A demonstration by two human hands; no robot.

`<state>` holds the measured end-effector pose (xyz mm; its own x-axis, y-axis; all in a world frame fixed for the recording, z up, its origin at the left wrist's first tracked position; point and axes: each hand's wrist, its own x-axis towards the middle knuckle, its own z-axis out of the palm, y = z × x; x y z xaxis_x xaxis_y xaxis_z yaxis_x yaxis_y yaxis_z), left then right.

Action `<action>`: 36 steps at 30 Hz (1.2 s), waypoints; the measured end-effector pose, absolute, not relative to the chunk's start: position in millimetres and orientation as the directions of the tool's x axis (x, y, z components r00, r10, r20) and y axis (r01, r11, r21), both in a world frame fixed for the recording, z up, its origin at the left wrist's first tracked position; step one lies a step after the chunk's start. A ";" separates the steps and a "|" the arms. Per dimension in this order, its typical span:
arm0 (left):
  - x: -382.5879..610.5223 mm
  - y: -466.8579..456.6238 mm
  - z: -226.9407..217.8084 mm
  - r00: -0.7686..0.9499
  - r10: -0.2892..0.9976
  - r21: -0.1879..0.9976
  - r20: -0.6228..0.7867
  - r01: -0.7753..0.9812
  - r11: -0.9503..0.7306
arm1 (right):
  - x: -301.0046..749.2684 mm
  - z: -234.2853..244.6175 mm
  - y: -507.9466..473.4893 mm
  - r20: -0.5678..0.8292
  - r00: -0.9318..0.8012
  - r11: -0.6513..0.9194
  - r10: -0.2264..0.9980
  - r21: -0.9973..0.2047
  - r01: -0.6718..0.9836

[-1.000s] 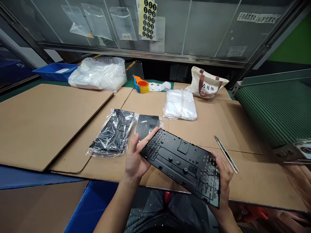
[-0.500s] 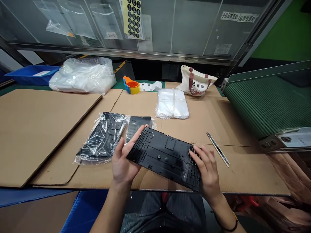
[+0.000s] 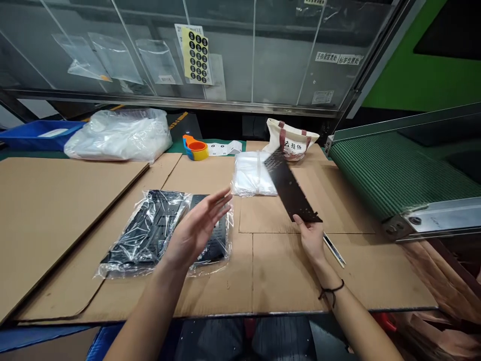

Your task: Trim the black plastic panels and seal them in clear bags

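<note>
Pinching black plastic panel (image 3: 289,185), tilted edge-on, in right hand (image 3: 310,238); left hand (image 3: 195,228) open, spread.

Lighting: bright, even light is falling from above, by the look of it, across the cardboard (image 3: 221,296), leaving faint shadows. Glare: the plastic wrap (image 3: 150,220) is throwing white highlights, and the glass panel (image 3: 240,60) is catching dull reflections. Distortion: wide-angle bowing is bending the edges (the conveyor (image 3: 398,175) especially).

Plastic film (image 3: 112,268) blurred one bagged black panel (image 3: 146,233); the left hand (image 3: 195,228) partly hid another panel (image 3: 217,240); a blue tray (image 3: 37,131) ran off frame.
</note>
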<state>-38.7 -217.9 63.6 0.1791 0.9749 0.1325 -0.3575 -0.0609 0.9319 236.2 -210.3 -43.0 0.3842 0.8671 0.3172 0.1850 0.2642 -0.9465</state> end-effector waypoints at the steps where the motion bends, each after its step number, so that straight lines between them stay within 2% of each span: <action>1: -36.2 -207.4 68.5 0.218 0.959 0.962 0.179 -0.244 -0.124 | 239.3 -48.9 -204.5 0.289 0.429 0.244 0.856 -0.957 0.159; 3: -27.9 -182.5 76.8 0.301 0.920 0.961 0.249 0.039 -0.273 | 246.3 -59.2 -197.7 0.247 0.478 0.217 0.843 -0.969 0.118; 5: -15.4 -153.6 79.6 0.415 0.854 0.820 0.314 0.336 -0.464 | 251.9 -67.0 -195.5 0.194 0.519 0.192 0.832 -0.980 0.059; 6: -8.0 -138.8 78.1 0.470 0.818 0.685 0.330 0.477 -0.551 | 253.5 -70.0 -195.2 0.170 0.533 0.182 0.829 -0.983 0.030; 8: 7.6 -111.2 69.3 0.610 0.745 0.246 0.270 0.704 -0.666 | 254.3 -74.0 -194.7 0.125 0.549 0.168 0.827 -0.985 -0.028; 11: 25.6 -80.5 48.4 0.692 0.697 0.067 0.190 0.699 -0.712 | 251.5 -75.1 -194.1 0.070 0.548 0.151 0.834 -0.983 -0.104; 14: 30.0 -63.2 30.7 0.724 0.674 -0.046 0.145 0.686 -0.726 | 248.1 -72.5 -195.2 0.030 0.517 0.133 0.855 -0.978 -0.163; 18: 22.1 -51.9 21.0 0.731 0.667 -0.161 0.141 0.682 -0.713 | 244.1 -69.2 -198.1 0.003 0.469 0.119 0.883 -0.969 -0.217; 22: 19.0 -45.9 15.8 0.755 0.643 -0.218 0.129 0.655 -0.724 | 242.5 -68.2 -199.2 -0.016 0.435 0.104 0.900 -0.963 -0.250; 30: 27.4 -41.6 20.9 0.785 0.615 -0.277 0.072 0.609 -0.744 | 244.7 -67.5 -199.6 -0.041 0.387 0.078 0.921 -0.955 -0.285; 36: 12.8 -50.8 25.6 0.729 0.678 -0.274 0.095 0.674 -0.686 | 242.4 -65.7 -200.6 -0.045 0.382 0.072 0.923 -0.955 -0.287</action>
<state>12.8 -50.8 25.6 0.7286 0.6783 0.0952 0.6742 -0.6857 -0.2744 242.4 -200.6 -65.7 0.3819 0.9231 -0.0446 -0.2866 0.0724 -0.9553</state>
